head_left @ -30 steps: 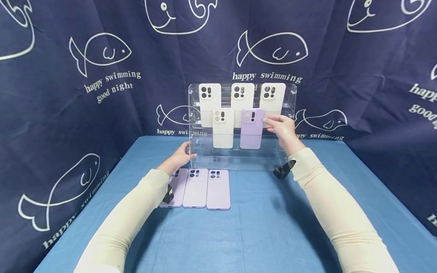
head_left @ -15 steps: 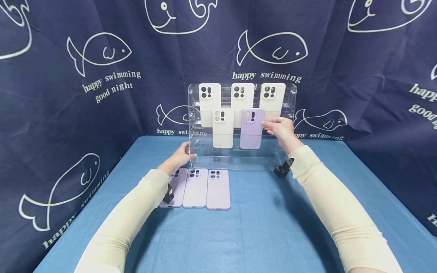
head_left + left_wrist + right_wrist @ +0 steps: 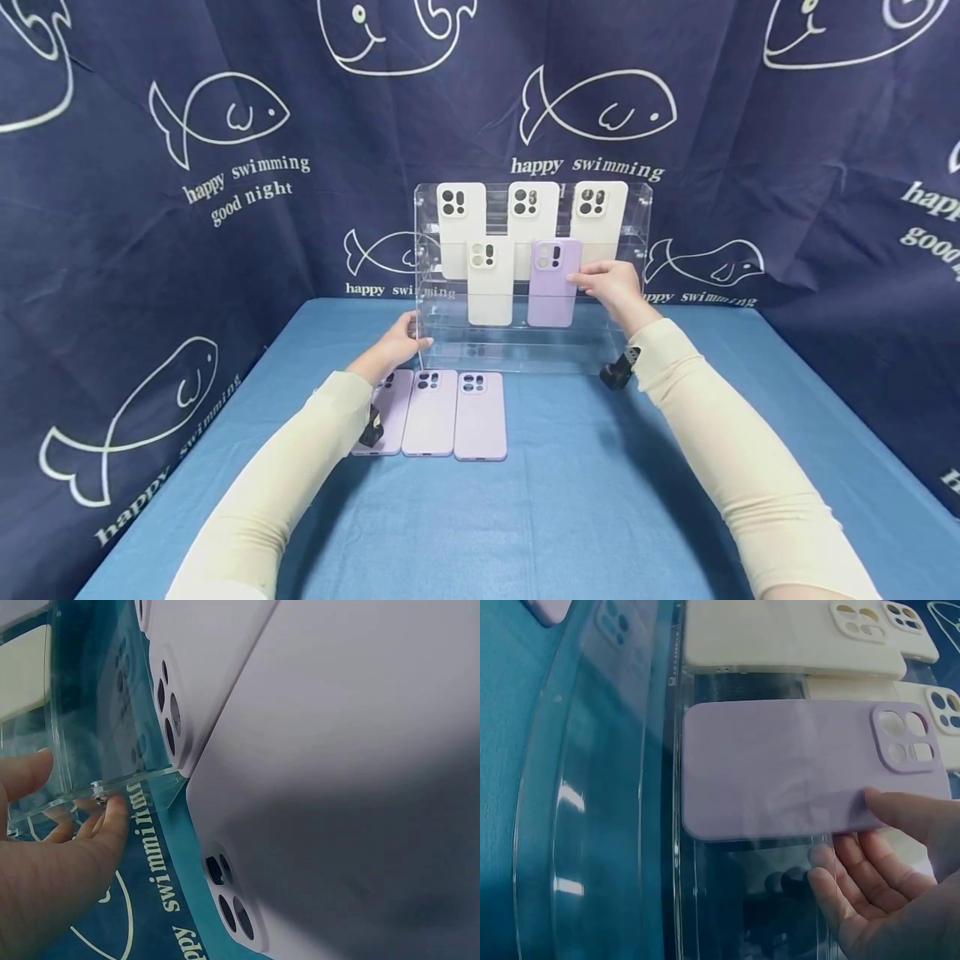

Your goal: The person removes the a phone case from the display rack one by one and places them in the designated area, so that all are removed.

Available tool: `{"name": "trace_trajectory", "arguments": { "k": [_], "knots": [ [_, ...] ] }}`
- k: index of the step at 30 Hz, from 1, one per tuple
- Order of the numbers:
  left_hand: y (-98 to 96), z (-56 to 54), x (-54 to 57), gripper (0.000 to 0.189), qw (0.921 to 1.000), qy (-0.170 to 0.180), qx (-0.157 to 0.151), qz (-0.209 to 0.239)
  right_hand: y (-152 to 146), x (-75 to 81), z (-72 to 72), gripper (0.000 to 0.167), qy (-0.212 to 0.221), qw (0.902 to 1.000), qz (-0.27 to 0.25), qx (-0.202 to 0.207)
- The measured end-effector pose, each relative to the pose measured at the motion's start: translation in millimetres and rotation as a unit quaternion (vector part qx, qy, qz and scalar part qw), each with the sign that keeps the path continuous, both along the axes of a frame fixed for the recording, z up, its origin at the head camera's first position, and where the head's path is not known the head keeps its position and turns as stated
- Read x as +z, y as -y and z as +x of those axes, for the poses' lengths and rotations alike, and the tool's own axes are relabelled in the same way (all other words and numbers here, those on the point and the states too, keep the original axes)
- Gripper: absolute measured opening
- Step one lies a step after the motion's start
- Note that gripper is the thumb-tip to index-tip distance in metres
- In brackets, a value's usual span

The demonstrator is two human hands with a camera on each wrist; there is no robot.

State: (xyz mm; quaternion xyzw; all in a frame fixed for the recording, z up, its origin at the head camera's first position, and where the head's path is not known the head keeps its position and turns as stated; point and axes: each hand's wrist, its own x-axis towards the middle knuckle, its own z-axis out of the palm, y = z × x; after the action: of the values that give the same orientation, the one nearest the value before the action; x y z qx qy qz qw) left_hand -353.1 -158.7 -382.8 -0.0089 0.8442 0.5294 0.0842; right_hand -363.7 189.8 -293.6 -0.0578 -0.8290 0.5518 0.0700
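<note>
A clear acrylic display rack [image 3: 525, 357] stands on the blue cloth. My left hand [image 3: 395, 340] grips its left side panel, thumb in front and fingers behind, as the left wrist view shows. On the second tier, a purple phone case [image 3: 551, 292] stands upright to the right of a white phone case [image 3: 491, 300]. My right hand [image 3: 617, 287] pinches the purple case at its right edge; in the right wrist view the thumb [image 3: 900, 810] lies on its back face below the camera cutout. Three more white cases, including the rightmost one [image 3: 600, 212], fill the top tier.
In front of the rack's left part, three purple phone cases lie in a row on the table: a right one [image 3: 480, 425], a middle one [image 3: 429, 425] and a left one [image 3: 392, 425], partly covered by my left wrist. A dark fish-print curtain [image 3: 420, 125] hangs behind.
My right hand has slid slightly left and down along the purple phone case's right edge, its thumb now further onto the case. My left hand and the rack stay put.
</note>
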Motion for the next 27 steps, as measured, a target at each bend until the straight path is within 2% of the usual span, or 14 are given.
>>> {"name": "trace_trajectory", "arguments": {
  "k": [5, 12, 15, 21, 27],
  "knots": [
    [-0.9, 1.1, 1.5, 0.072, 1.0, 0.0, 0.001, 0.002, 1.9, 0.5, 2.0, 0.04, -0.001, 0.9996, 0.028, 0.006],
    [-1.8, -1.1, 3.6, 0.072, 1.0, 0.001, 0.001, -0.008, 1.8, 3.6, 1.8, 0.037, -0.007, 0.9945, 0.104, 0.016],
    [-1.9, -1.4, 4.2, 0.072, 0.9999, 0.005, -0.001, -0.011, 0.5, 3.0, 1.2, 0.035, -0.007, 0.9935, 0.112, 0.018],
    [-1.3, -0.3, 3.8, 0.072, 0.9999, 0.008, 0.0, -0.011, 0.8, 2.2, 1.0, 0.033, -0.004, 0.9942, 0.107, 0.014],
    [-1.3, 1.5, 2.8, 0.072, 0.9999, 0.009, 0.001, -0.014, 0.9, 1.4, -0.2, 0.038, 0.012, 0.9975, 0.064, 0.027]
  ]
}}
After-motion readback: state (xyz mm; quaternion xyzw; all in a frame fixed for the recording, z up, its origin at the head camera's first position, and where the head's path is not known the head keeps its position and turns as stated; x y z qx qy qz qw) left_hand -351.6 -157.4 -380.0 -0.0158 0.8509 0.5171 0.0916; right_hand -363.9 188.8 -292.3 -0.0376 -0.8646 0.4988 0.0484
